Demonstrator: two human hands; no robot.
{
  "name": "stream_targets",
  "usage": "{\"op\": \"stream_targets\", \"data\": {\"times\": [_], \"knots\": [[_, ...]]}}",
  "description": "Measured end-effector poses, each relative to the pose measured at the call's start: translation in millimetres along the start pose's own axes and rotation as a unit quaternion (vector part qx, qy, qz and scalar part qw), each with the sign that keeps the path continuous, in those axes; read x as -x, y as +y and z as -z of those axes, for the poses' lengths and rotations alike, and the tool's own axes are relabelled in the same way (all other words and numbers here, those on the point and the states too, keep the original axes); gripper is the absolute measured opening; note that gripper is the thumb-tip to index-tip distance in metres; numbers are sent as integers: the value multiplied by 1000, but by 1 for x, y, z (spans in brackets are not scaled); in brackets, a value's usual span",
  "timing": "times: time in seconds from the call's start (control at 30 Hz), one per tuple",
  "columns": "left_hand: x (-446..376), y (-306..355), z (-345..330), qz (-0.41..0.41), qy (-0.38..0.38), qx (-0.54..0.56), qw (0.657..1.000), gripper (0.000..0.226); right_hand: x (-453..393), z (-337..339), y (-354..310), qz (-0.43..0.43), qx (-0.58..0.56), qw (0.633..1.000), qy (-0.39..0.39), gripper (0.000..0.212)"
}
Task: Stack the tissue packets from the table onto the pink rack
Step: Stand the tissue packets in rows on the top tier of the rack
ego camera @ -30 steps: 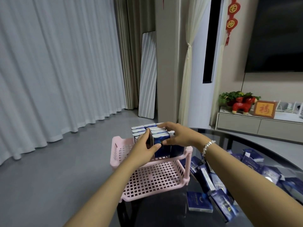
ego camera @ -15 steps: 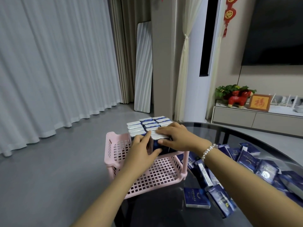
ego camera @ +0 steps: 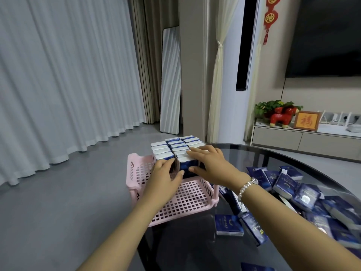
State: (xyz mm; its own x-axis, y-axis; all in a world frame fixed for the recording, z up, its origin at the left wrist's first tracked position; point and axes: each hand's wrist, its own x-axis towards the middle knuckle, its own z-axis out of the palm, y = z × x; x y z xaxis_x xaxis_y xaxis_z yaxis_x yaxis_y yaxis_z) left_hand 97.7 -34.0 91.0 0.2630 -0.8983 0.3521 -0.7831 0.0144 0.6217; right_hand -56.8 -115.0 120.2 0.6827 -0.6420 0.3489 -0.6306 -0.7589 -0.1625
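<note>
At the left we see the pink rack point(ego camera: 136, 169) on the near-left edge of the dark glass table point(ego camera: 244, 155), its near half of lattice still bare and its far half filled with upright tissue packets point(ego camera: 172, 145) standing in 3 rows that run away from us. Our left hand point(ego camera: 166, 177) lies against the near face of the left and middle rows, fingers close together and lightly bent, thumb out toward the right; it presses rather than pinches. The front packet point(ego camera: 186, 166) of the middle row stands between the 2 hands, its long axis upright, its blue face toward us. Our right hand point(ego camera: 210, 165) covers it from above and from the right, fingers spread flat across the white tops, thumb against the blue face. We judge this as squaring the rows up. Farther right, the loose packets point(ego camera: 304, 194) lie heaped flat on the glass, just right of the rack and below the right forearm, so the right hand is the nearer for the next pick.
</note>
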Motion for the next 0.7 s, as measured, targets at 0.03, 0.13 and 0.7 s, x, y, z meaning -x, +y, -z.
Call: {"op": "stream_targets", "data": {"times": [0.03,0.13,0.7], "knots": [[3,2,0,-2,9,4,1000,56,5,0,-1,0,-7,1000,15,53],[17,13,-2,-23,48,16,998,53,26,0,-4,-3,-29,997,70,48],[134,41,-105,-45,-96,51,993,23,209,-23,14,-178,-96,979,10,27]]}}
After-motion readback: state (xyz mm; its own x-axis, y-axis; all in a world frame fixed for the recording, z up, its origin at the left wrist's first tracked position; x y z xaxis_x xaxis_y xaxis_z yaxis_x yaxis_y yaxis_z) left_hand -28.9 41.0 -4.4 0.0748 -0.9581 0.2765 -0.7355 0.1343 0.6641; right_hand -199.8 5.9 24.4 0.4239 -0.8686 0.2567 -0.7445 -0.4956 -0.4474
